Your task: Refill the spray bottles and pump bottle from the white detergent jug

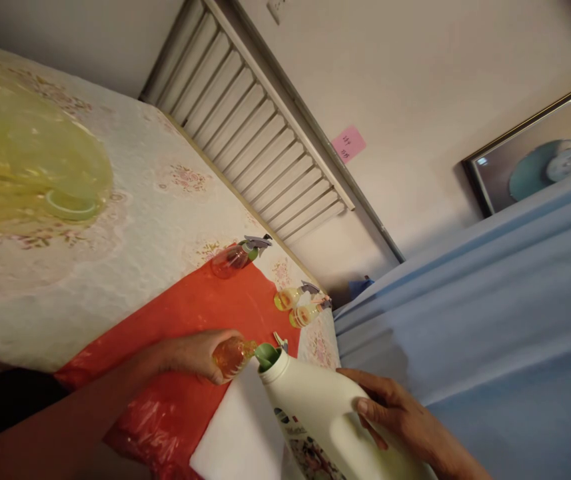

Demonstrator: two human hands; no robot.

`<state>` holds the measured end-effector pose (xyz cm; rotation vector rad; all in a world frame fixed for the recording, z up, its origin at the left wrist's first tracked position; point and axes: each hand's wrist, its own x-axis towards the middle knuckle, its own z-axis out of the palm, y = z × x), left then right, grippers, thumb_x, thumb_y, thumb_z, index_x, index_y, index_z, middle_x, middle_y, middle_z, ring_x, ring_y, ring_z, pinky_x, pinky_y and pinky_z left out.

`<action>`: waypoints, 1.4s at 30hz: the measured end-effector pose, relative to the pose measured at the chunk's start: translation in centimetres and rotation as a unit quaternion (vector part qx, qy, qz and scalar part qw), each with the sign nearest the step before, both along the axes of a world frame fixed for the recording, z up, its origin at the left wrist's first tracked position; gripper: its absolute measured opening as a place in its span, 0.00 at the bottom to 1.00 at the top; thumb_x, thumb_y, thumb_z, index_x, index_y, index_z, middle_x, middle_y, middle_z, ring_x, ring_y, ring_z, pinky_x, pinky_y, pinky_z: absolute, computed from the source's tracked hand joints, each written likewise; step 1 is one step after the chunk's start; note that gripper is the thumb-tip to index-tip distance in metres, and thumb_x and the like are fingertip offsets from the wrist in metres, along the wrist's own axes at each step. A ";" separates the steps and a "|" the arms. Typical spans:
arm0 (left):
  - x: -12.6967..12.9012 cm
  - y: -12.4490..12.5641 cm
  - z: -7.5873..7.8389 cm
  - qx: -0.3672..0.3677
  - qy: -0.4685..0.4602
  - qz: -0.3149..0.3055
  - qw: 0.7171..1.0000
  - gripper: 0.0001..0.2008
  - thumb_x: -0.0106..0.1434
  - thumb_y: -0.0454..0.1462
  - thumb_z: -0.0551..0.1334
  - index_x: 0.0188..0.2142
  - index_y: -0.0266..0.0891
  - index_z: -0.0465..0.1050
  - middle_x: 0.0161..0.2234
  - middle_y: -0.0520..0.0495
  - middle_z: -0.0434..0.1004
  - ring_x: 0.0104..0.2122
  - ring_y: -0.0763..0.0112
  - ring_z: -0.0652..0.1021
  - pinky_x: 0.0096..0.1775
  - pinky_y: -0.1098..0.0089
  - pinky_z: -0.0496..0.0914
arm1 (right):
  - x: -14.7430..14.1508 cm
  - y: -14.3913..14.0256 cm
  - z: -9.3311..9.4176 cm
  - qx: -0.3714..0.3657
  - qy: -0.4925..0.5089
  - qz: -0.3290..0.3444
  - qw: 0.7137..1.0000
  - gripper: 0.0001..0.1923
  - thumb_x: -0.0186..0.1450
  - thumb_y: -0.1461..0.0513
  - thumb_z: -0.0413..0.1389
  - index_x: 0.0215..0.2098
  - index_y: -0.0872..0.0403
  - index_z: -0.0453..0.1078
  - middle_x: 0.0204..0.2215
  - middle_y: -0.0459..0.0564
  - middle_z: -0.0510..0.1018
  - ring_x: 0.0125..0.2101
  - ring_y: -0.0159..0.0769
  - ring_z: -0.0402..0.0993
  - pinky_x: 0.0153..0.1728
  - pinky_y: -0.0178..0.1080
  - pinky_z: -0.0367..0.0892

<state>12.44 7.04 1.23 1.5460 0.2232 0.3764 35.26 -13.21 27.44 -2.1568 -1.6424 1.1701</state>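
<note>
My left hand grips a small clear bottle of amber liquid over the red plastic sheet. My right hand holds a large white jug tilted, its green spout touching the small bottle's mouth. A loose spray head lies just behind the spout. A white cloth lies under the jug.
Three small spray bottles lie on the table: a pinkish spray bottle and two yellow spray bottles. A large yellowish translucent bag sits at left. Blue fabric covers the right. A slatted radiator lines the wall.
</note>
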 end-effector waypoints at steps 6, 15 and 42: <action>0.1 0.0 -0.1 0.012 0.003 0.006 1.000 0.33 0.43 0.33 0.68 0.51 0.44 0.67 0.48 0.49 0.79 0.49 0.53 0.78 0.43 0.66 0.72 | 0.2 0.0 -0.1 -0.002 0.028 -0.011 1.000 0.30 0.66 0.45 0.57 0.58 0.54 0.70 0.27 0.44 0.68 0.21 0.26 0.59 0.18 0.28 0.58; 0.0 0.1 0.2 0.007 0.007 0.008 1.000 0.33 0.42 0.32 0.68 0.51 0.46 0.68 0.51 0.49 0.78 0.52 0.51 0.76 0.45 0.66 0.72 | -0.1 0.1 0.2 -0.007 0.010 -0.020 1.000 0.33 0.65 0.44 0.57 0.59 0.56 0.70 0.24 0.44 0.68 0.18 0.25 0.57 0.18 0.30 0.57; 0.4 0.0 -0.4 -0.014 -0.021 -0.010 1.000 0.31 0.45 0.32 0.67 0.51 0.41 0.67 0.45 0.51 0.79 0.46 0.56 0.78 0.39 0.69 0.71 | 0.3 0.2 0.2 -0.012 0.007 -0.017 1.000 0.32 0.66 0.46 0.57 0.60 0.57 0.68 0.25 0.44 0.68 0.19 0.25 0.58 0.18 0.29 0.58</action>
